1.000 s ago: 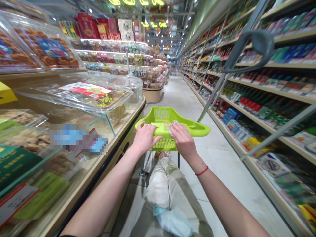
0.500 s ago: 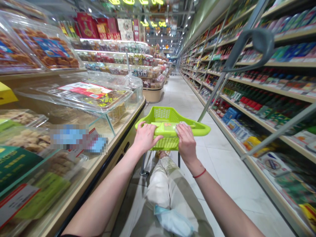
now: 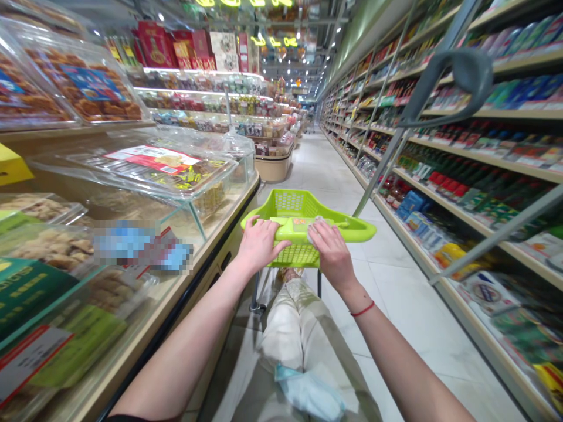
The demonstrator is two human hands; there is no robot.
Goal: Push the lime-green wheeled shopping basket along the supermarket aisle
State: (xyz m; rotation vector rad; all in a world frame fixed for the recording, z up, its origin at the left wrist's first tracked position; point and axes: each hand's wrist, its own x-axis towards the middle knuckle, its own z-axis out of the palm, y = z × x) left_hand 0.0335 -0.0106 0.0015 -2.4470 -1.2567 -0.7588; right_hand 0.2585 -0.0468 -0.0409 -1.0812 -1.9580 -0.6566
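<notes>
A lime-green shopping cart (image 3: 361, 230) stands in front of my legs, with its perforated basket beyond the handle. My left hand (image 3: 259, 243) is closed around the left part of the handle, thumb along the near side. Under the fingers of my right hand (image 3: 335, 255) is a crumpled white tissue (image 3: 311, 232), pressed against the handle right of its small orange label. The cart's basket shows no goods in the part I can see. A light-blue face mask (image 3: 310, 392) hangs low over my light trousers.
On the left, a glass-edged counter (image 3: 229, 231) carries clear boxes of snacks (image 3: 176, 170). Tall shelves of packaged goods (image 3: 484, 205) line the right, behind slanting grey metal bars (image 3: 497, 234). A pale tiled aisle (image 3: 310, 158) runs ahead past a rounded display stand (image 3: 275, 169).
My right hand has shifted slightly left along the handle with the tissue, its wrist moving a little right. My left hand and the cart stay almost in place.
</notes>
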